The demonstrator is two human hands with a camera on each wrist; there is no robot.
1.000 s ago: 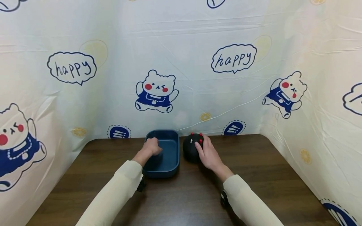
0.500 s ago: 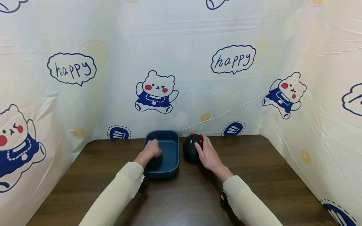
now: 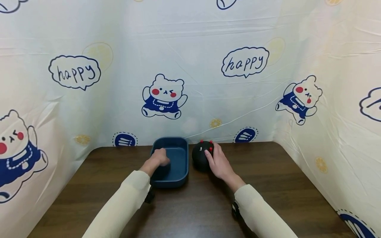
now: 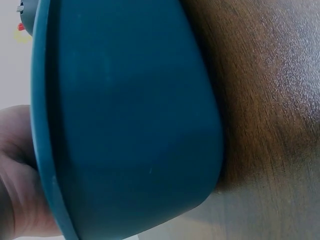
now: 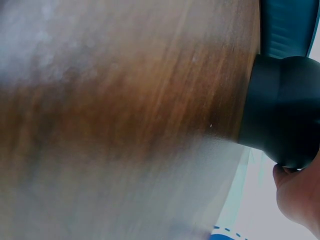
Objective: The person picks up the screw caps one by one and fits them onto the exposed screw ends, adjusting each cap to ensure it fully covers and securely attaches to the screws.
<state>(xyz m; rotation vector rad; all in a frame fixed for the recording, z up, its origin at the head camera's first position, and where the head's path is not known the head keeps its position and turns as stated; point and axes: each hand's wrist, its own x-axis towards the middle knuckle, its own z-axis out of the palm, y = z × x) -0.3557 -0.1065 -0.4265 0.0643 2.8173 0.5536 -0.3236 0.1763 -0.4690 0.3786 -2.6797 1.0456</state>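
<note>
A dark teal-blue rectangular bin (image 3: 178, 165) stands upright on the table. My left hand (image 3: 159, 157) reaches over its left wall with fingers bent down inside; the fingertips are hidden, so what they hold or touch does not show. The left wrist view has the bin's outer wall (image 4: 130, 110) up close, with part of the hand (image 4: 25, 175) beyond the rim. Right of the bin sits a black ball (image 3: 200, 160) with several small red knobs and a grey one on top. My right hand (image 3: 221, 163) holds its right side, thumb in front. The right wrist view shows the ball's short cylindrical base (image 5: 260, 102).
Both things stand near the far edge of a dark wooden table (image 3: 190, 211). A pale printed curtain (image 3: 202, 99) hangs right behind that edge and along both sides. Dark devices are strapped under both sleeves (image 3: 250, 198).
Both hands have stayed nearly still. The bin and the black ball keep their places.
</note>
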